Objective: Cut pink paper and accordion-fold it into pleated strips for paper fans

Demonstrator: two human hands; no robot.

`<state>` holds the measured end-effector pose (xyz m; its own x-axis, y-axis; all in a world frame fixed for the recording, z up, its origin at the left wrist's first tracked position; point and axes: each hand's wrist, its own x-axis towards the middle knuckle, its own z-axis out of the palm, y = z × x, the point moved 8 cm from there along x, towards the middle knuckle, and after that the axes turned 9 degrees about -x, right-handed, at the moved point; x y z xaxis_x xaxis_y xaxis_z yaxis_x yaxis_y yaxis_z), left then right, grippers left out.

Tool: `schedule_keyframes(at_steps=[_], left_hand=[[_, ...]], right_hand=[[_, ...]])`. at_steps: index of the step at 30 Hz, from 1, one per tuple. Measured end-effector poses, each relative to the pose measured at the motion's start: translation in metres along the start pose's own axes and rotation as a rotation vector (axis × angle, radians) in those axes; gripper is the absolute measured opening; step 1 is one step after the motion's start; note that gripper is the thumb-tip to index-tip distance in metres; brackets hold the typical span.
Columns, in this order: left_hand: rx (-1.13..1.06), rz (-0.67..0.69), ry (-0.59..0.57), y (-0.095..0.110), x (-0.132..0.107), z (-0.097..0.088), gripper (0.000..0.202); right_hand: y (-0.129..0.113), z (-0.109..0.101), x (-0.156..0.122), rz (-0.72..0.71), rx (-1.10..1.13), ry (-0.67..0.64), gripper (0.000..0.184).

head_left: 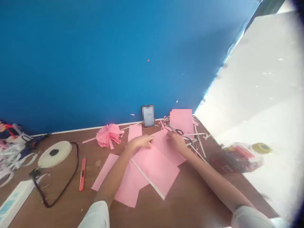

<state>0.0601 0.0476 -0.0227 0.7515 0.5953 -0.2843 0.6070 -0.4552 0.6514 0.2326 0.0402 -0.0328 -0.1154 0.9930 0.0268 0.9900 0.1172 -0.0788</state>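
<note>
My left hand (142, 142) lies at the upper left edge of a pink paper sheet (158, 167), with its fingers bent and thumb pressed toward the paper. A white strip runs along that sheet's lower left side. Over another pink sheet (163, 144), my right hand (175, 140) is closed, and its fingertips are partly hidden; what they pinch is unclear. Dark-handled scissors (190, 140) lie just beyond it, among white and pink paper strips. More pink pieces (129, 190) spread beneath the main sheet and to its left.
A pink pleated paper rosette (109, 136) sits at the back left. Nearer are a red cutter knife (82, 174), a round white disc (54, 154) and a white power strip (16, 201) with a dark cord. A small screen (148, 116) leans against the blue wall; plastic-wrapped items (239, 156) lie right.
</note>
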Motion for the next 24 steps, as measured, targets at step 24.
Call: schedule_keyframes(at_steps=[24], left_hand=[[-0.168, -0.034, 0.399, -0.042, -0.025, -0.067, 0.024]], right_hand=[[-0.004, -0.048, -0.002, -0.122, 0.964, 0.216, 0.026]])
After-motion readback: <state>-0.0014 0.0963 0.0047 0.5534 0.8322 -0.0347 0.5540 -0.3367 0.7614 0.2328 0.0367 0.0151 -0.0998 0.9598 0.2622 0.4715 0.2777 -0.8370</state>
